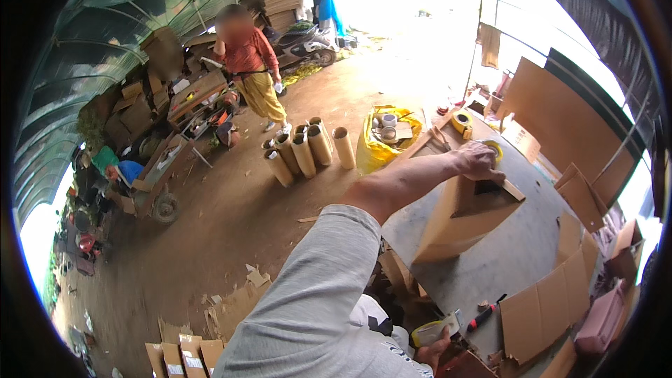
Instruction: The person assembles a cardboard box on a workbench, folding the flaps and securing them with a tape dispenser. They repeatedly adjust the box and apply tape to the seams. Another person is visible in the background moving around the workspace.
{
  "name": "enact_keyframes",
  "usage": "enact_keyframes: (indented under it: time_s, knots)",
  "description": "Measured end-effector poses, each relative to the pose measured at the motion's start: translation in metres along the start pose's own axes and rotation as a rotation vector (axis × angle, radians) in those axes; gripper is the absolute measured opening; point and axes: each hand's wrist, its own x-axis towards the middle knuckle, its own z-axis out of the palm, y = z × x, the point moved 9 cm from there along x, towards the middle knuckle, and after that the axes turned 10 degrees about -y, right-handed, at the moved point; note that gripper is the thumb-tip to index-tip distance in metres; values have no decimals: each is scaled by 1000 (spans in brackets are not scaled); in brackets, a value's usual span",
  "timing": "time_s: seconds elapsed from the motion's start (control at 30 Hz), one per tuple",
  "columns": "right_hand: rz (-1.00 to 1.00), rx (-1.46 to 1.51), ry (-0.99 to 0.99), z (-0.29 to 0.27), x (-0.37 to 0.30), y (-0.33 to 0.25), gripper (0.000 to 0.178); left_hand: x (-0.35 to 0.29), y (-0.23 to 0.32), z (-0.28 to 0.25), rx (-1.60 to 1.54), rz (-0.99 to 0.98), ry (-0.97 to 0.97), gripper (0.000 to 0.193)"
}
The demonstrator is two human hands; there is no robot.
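My left arm, in a grey sleeve, reaches across to a tall brown cardboard box [455, 220] on the grey tabletop [521, 238]. Closed over the box's upper edge is my left hand [479, 161], beside a dark opening; its fingertips are partly hidden. A pale yellow tape roll [495, 149] shows just behind that hand, and whether the hand touches it I cannot tell. Low at the table's near side, my right hand [435, 351] grips what looks like a yellow-and-white tape dispenser [428, 334]. Right of it lies a red-and-black-handled tool [481, 318].
Another yellow tape roll [462, 121] sits on the far table edge. A yellow bag [385, 136] holds more rolls. Several cardboard tubes [308, 148] stand on the dirt floor. Flat cardboard [542, 301] and a pink case [600, 318] are at right. A person [252, 63] stands beyond the tubes.
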Motion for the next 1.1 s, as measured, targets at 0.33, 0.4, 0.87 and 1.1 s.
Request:
enact_keyframes:
  time_s: [0.33, 0.4, 0.87, 1.1]
  knots:
    - [-38, 150, 198, -8, -16, -30, 48, 31, -30, 28, 63, -136, -226, 85]
    - [-21, 210, 292, -19, -20, -31, 48, 27, 1, 15, 83, -164, -298, 90]
    - [-803, -420, 164, -6, -49, -62, 60, 19, -2, 20, 125, -120, -299, 79]
    - [-582, -984, 223, 50, -43, -154, 54, 16, 22, 6, 63, 74, -157, 49]
